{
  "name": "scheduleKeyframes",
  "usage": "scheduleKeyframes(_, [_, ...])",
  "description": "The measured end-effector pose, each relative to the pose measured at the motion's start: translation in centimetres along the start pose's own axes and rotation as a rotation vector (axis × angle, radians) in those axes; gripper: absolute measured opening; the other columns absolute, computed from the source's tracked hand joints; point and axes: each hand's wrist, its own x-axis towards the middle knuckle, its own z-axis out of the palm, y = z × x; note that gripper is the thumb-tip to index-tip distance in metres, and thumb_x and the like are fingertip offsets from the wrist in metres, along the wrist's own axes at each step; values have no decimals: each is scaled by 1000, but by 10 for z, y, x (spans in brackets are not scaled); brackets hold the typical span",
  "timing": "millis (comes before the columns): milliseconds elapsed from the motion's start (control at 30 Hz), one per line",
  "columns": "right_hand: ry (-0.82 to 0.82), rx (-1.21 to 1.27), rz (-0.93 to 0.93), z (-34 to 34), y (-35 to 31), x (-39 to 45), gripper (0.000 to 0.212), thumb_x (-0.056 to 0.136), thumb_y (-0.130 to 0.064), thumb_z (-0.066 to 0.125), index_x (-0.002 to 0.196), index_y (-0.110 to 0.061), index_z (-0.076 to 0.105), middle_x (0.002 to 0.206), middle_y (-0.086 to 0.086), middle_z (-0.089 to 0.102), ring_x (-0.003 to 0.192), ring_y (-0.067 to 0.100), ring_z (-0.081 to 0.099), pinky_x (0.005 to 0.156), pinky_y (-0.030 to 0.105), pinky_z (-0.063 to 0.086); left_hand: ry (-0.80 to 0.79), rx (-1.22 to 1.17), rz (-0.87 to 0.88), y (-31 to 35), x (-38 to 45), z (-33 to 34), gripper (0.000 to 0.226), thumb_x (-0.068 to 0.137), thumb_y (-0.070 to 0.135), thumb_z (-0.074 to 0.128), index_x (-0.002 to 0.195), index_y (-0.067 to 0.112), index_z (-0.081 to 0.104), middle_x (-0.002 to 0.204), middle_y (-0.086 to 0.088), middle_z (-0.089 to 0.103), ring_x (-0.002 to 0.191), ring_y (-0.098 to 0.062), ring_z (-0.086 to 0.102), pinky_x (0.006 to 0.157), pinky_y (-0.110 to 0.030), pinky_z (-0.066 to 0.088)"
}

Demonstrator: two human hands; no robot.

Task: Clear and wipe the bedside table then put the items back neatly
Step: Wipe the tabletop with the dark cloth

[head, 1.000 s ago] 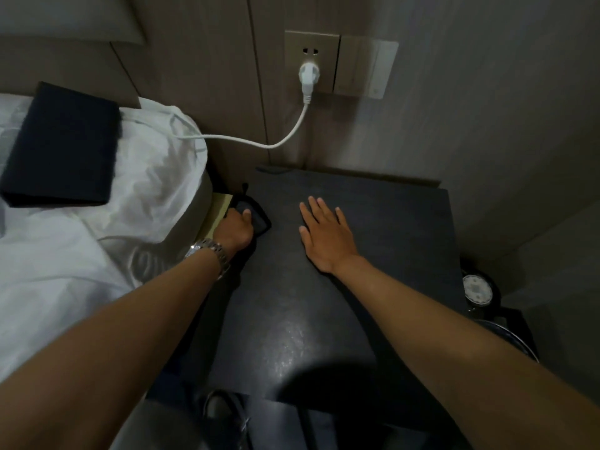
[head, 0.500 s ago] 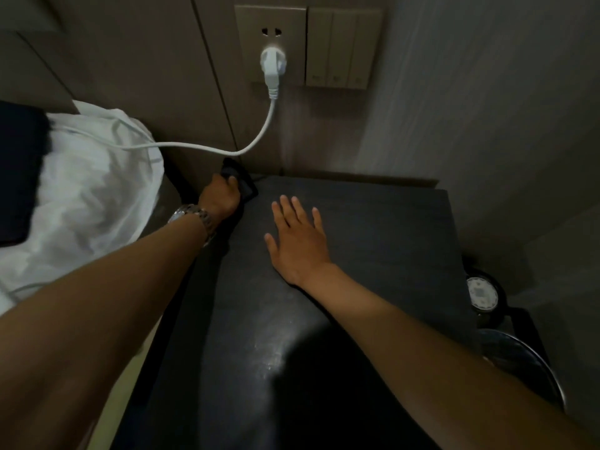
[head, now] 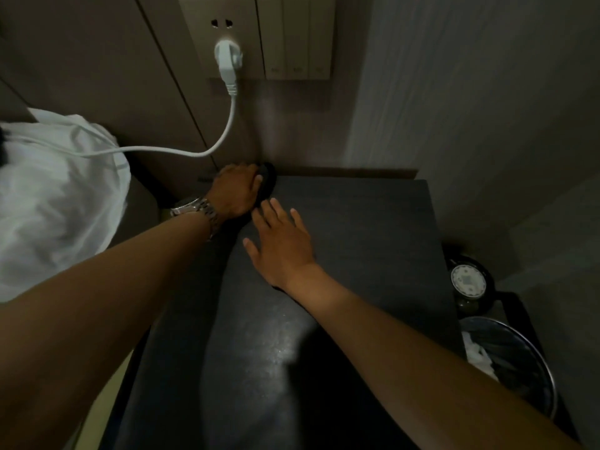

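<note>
Head view. No legible writing: small marks on the wall switch panel (head: 297,40) and the patterned round lid (head: 467,282) at the right are too blurred to read.

Left hand (head: 235,193), wristwatch (head: 196,209) on its wrist, curls its fingers over a dark cloth (head: 268,181) at the back left corner of the bedside table (head: 357,238). Most of the cloth is hidden under the hand; its shape is hard to make out against the dark top.

Right hand (head: 282,245) lies flat on the tabletop, fingers straight and spread, holding nothing, fingertips just beside the left hand.

White plug (head: 227,58) sits in the socket; its cable (head: 181,152) runs left over the white bedding (head: 58,196). The bin (head: 516,362) is cut off at the right.

Versus 0.5 s ago: left hand and cloth have shifted right along the back edge, closer to the right hand. The dark item on the bed is nearly out of frame.
</note>
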Motion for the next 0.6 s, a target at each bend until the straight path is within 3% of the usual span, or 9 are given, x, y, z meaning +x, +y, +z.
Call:
scheduleKeyframes(100, [-25,-2,33,-4,9,-13,67,103,-53,22,159,-20,6,167,5,-4,152,20,-11,123,43,-1,-70,-29,34,24,12,2,34,105,29,35,105,3,57,109,-22,62,99,-39,59,86,-44,44])
scheduleKeyframes(600, [7,33,94,-16,60,-75,67,103,-51,27,159,-22,5,167,4,-3,153,22,-9,123,48,3,-200,13,114,132,36,22,36,107,33,30,115,6,52,121,-20,58,109,-38,55,93,-44,42])
